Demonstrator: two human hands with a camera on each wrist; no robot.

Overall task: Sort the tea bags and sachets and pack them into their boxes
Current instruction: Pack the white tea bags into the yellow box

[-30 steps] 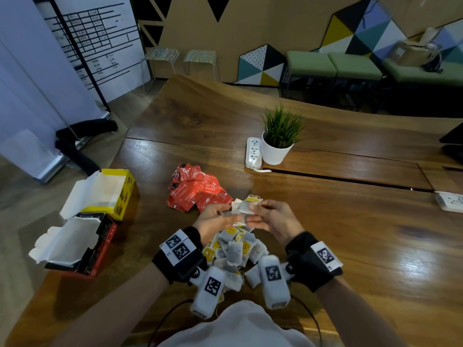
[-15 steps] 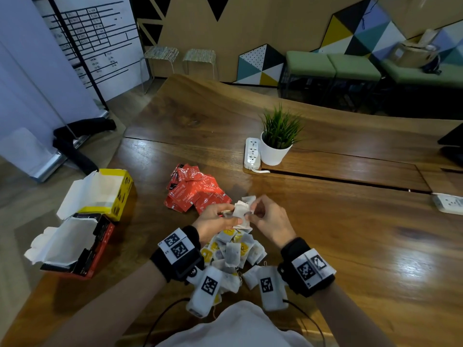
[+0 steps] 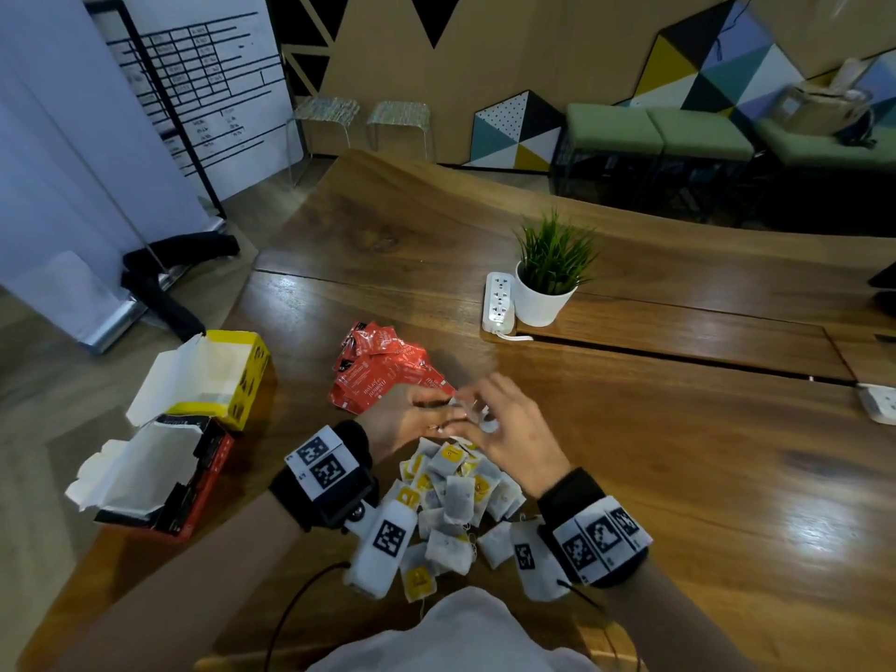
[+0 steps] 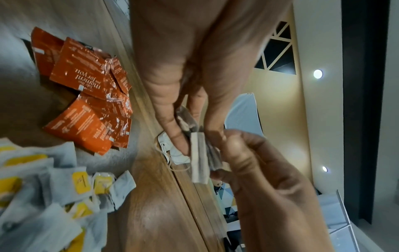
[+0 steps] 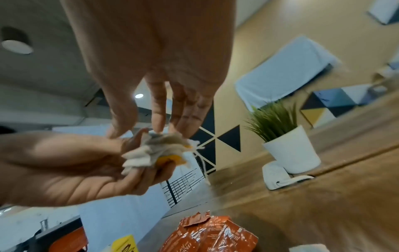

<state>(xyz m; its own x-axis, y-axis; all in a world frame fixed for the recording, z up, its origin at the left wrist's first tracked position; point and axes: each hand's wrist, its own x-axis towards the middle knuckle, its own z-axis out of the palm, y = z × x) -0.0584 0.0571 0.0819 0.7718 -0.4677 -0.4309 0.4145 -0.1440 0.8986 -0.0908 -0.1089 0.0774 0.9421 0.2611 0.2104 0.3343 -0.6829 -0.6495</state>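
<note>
Head view, left to right: a red box (image 3: 160,482) and a yellow box (image 3: 228,375) sit open at the table (image 3: 679,477) edge, then a heap of red sachets (image 3: 383,371). Just right of it the left hand (image 3: 402,419) grips a small bunch of tea bags (image 5: 155,151) above the loose tea bag pile (image 3: 456,497), fingers curled round the stack. The right hand (image 3: 509,429) meets it, fingertips (image 5: 158,126) pinching the top of the same bunch. Farther right stand a power strip (image 3: 499,300) and a potted plant (image 3: 548,278).
</note>
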